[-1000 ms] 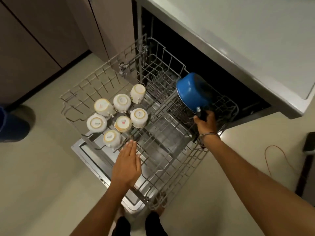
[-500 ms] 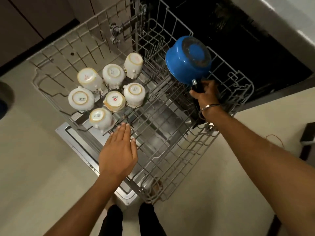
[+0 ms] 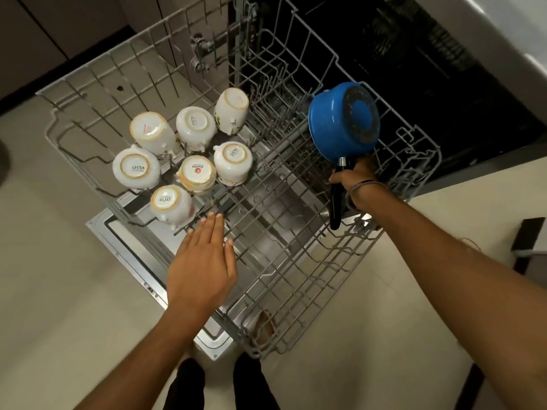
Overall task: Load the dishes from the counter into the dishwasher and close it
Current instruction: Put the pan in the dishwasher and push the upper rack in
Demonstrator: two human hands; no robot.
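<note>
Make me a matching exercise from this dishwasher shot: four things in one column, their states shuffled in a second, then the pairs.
Things
1. blue saucepan
2. white cups
3. left hand
4. right hand

States
A. fingers straight, over the rack wires, holding nothing
B. upside down, grouped in the rack's left part
C. tilted with its base showing, held over the rack's right side
D. grips a black handle

Pairs: 1-C, 2-B, 3-A, 4-D

The right hand (image 3: 353, 177) has lowered the blue saucepan (image 3: 344, 122) toward the rack (image 3: 296, 247).
</note>
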